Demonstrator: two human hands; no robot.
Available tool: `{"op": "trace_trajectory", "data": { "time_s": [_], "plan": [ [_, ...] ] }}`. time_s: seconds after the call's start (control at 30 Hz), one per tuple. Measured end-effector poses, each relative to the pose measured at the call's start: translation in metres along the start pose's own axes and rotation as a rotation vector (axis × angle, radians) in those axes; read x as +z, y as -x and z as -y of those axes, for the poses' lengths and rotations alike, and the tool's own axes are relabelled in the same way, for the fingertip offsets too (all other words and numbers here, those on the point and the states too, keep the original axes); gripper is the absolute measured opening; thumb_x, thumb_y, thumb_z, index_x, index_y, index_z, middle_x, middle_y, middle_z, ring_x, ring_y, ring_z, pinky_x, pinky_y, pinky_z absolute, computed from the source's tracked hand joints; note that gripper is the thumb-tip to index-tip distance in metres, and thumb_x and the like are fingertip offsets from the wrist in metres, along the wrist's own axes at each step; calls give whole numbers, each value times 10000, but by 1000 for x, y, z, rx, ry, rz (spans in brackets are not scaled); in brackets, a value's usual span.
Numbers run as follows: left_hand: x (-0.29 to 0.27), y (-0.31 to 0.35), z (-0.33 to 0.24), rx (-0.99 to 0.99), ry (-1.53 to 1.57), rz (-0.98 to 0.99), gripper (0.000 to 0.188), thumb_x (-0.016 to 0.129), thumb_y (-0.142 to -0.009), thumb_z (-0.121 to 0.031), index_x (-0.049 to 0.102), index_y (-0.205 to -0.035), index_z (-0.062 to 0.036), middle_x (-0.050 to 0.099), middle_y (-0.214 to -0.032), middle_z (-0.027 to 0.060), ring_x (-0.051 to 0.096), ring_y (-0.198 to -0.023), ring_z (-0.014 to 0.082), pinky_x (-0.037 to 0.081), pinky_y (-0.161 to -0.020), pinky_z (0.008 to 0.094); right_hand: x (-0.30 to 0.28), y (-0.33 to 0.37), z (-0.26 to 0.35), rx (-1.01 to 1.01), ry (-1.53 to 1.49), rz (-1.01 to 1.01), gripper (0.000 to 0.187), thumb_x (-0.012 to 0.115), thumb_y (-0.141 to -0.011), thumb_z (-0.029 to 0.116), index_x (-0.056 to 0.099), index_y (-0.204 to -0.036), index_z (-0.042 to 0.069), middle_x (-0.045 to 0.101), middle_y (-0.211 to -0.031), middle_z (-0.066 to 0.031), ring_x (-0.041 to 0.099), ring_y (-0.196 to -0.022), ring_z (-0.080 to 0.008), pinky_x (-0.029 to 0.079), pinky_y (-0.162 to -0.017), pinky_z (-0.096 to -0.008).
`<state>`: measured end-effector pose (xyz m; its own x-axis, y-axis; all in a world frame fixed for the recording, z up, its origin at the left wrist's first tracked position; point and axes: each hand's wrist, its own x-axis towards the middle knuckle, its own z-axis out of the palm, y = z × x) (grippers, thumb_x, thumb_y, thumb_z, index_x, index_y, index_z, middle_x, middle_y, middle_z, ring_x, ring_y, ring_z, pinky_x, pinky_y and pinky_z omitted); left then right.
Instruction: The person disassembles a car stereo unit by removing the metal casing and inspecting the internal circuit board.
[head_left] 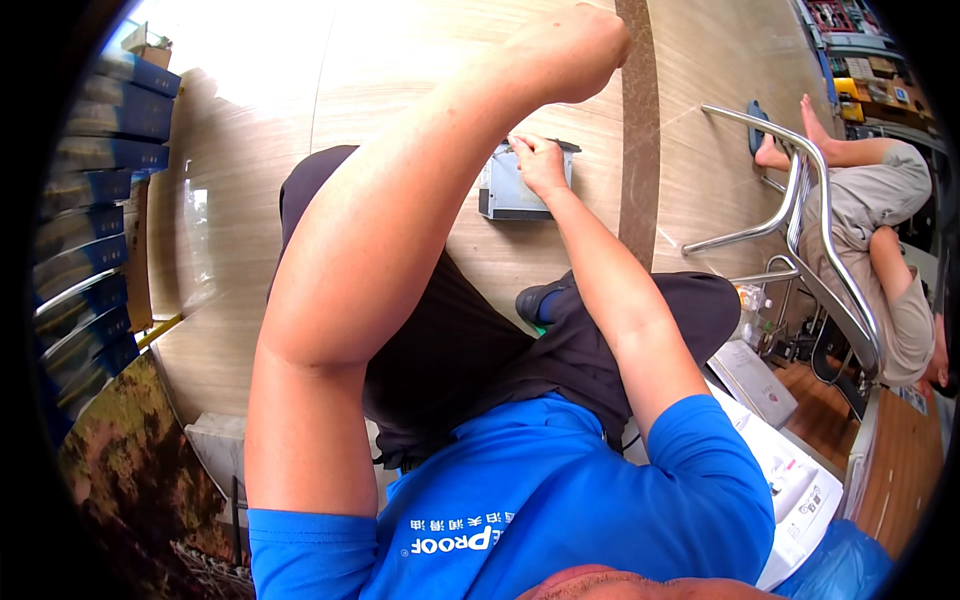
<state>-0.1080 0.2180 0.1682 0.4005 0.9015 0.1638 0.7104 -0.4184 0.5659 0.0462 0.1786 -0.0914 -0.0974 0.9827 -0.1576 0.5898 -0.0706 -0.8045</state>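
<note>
On the tiled floor between my feet sits a boxy grey metal unit (505, 188) with a dark front edge. My right hand (540, 165) lies over its top, thumb and fingers pinched together near the far edge. Whatever is between those fingertips is too small to make out. High in the view, close to the camera, my left hand (578, 52) is bent at the wrist and closed like a fist. The fingers curl away, so anything inside them is hidden. My left forearm crosses above the unit's left side.
Stacked blue boxes (120, 155) line the left. A metal-framed chair (825, 220) stands right, with a seated person's bare leg (850, 152) beyond it. A white box (790, 490) and a blue plastic bag (840, 565) lie beside me at lower right.
</note>
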Motion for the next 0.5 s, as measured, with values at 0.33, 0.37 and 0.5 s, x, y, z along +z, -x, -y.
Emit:
{"op": "trace_trajectory", "data": {
  "time_s": [0.33,0.37,0.5],
  "plan": [
    [8,-6,4,70,-16,-46,164,526,-776,0,686,-802,-17,654,-806,208,635,-778,371,495,-709,445,-7,-2,0,29,189,-10,180,676,-822,207,708,-917,58,689,-779,-135,673,-729,-214,518,-663,-327],
    [6,-6,4,54,-51,5,149,542,-785,-17,691,-788,-17,652,-784,206,635,-763,368,494,-697,445,-6,-2,1,-120,213,-22,188,672,-821,205,703,-929,54,689,-794,-139,673,-742,-225,518,-676,-325],
    [-1,0,-3,103,-78,-47,125,614,-802,-104,693,-756,-18,643,-733,199,634,-734,361,490,-670,448,-1,2,1,-237,204,-74,202,661,-821,189,692,-961,48,684,-814,-150,659,-747,-247,517,-707,-325]
  ]
}}
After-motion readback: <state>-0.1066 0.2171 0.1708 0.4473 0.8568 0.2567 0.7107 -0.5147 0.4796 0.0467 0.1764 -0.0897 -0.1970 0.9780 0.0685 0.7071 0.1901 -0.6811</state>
